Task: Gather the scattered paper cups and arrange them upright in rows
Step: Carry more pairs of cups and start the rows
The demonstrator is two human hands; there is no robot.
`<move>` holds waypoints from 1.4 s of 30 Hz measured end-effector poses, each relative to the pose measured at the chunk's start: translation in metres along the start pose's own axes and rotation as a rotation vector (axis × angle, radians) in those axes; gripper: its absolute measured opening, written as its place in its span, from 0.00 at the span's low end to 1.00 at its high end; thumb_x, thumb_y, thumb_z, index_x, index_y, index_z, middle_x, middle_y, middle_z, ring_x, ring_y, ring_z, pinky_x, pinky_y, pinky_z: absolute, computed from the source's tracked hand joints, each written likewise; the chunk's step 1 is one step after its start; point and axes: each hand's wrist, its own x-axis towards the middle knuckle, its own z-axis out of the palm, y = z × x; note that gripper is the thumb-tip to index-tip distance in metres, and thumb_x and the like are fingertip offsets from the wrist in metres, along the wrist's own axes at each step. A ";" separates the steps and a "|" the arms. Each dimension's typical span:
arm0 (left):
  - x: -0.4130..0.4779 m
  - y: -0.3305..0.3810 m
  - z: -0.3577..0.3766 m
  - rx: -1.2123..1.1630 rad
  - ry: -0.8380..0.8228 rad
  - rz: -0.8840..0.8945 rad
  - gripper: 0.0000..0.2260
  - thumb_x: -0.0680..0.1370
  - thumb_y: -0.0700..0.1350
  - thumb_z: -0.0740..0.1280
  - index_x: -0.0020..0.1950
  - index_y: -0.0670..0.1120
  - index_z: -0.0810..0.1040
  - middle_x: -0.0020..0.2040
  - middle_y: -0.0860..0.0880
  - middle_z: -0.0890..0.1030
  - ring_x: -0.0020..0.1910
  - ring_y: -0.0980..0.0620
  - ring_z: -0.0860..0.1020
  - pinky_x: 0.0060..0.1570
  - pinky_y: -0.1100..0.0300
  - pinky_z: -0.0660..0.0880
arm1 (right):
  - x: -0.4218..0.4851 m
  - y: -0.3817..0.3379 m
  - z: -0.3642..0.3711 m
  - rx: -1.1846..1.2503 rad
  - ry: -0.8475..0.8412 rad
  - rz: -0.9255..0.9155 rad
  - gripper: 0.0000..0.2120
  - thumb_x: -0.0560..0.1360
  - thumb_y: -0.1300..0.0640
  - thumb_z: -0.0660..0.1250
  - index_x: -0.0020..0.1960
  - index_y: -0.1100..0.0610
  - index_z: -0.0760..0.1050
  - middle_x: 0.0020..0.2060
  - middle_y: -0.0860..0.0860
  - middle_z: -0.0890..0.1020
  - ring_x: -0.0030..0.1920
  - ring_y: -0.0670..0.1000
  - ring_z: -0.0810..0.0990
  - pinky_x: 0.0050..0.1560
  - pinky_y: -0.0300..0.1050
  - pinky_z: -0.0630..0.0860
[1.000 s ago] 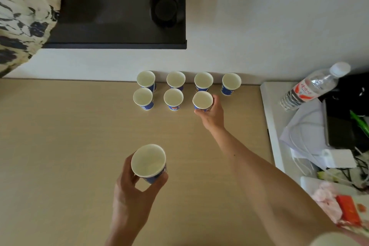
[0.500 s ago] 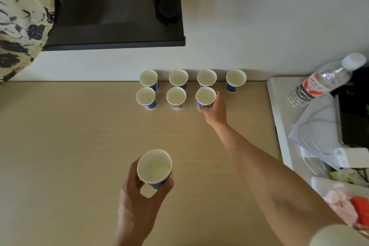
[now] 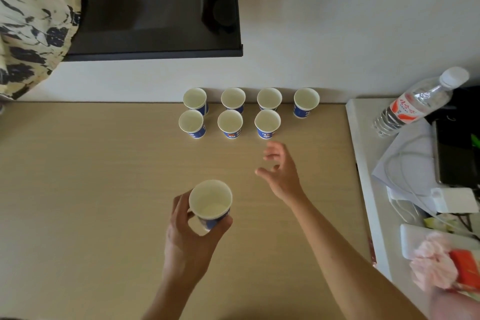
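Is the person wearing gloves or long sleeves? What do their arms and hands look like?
No gloves, and no sleeves in sight. The left hand and the right hand are bare. The left forearm and the right forearm are bare too, all the way to the picture's edge. I can see no watch, ring or bracelet. The right hand's fingertips look a little blurry.

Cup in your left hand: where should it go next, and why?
Probably set the held paper cup upright in front of the rightmost back-row cup. The back row has four, the front row only three, so that spot is bare.
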 end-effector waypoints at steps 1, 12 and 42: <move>0.006 0.004 0.003 0.013 -0.001 0.001 0.29 0.64 0.48 0.82 0.60 0.61 0.75 0.58 0.61 0.77 0.55 0.57 0.80 0.46 0.63 0.74 | -0.013 -0.009 -0.005 -0.015 -0.169 -0.039 0.34 0.62 0.58 0.77 0.66 0.48 0.72 0.57 0.45 0.81 0.56 0.46 0.79 0.51 0.45 0.72; 0.040 0.059 0.060 0.005 -0.308 0.069 0.27 0.67 0.39 0.80 0.63 0.52 0.75 0.57 0.54 0.81 0.57 0.55 0.79 0.51 0.70 0.75 | -0.061 -0.051 -0.041 -0.013 -0.323 -0.200 0.32 0.62 0.51 0.77 0.65 0.43 0.72 0.53 0.36 0.81 0.51 0.42 0.77 0.52 0.39 0.70; 0.013 0.033 0.053 0.110 -0.220 -0.100 0.23 0.72 0.51 0.77 0.63 0.60 0.74 0.60 0.65 0.75 0.64 0.61 0.73 0.64 0.58 0.71 | 0.092 0.034 -0.068 -0.142 0.442 0.026 0.30 0.62 0.66 0.80 0.61 0.61 0.74 0.55 0.57 0.82 0.55 0.60 0.80 0.56 0.60 0.77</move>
